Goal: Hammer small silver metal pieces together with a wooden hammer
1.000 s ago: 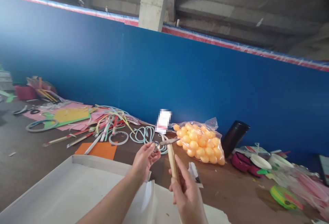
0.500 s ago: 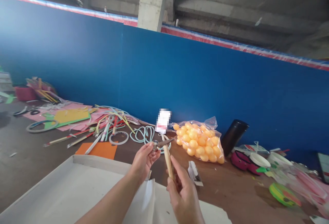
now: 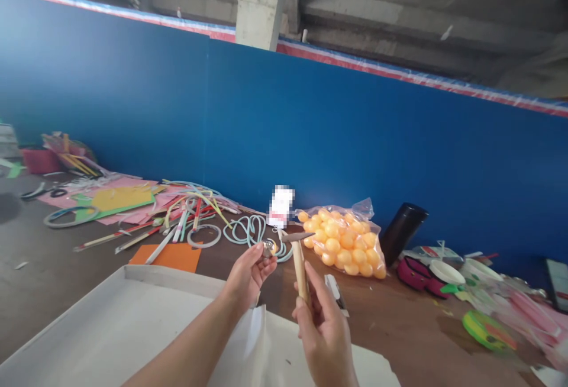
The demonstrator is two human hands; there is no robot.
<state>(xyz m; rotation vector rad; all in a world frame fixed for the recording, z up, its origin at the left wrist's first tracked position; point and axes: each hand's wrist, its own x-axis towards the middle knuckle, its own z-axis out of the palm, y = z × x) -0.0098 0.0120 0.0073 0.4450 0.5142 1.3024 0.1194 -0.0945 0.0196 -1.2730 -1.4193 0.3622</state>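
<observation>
A: Wood and steel: the right hand [image 3: 322, 331] has its fingers [image 3: 316, 285] wrapped round the lower handle of a hammer [image 3: 299, 260], head up, above the tabletop [image 3: 399, 316].

B: And the left hand [image 3: 248, 271]?

A: Its fingers [image 3: 261, 257] pinch a small shiny knob [image 3: 268, 247] at the tips, just left of the hammer head, not touching it.

B: Behind them?

A: A bag of orange balls [image 3: 341, 242], near the hammer head.
</observation>
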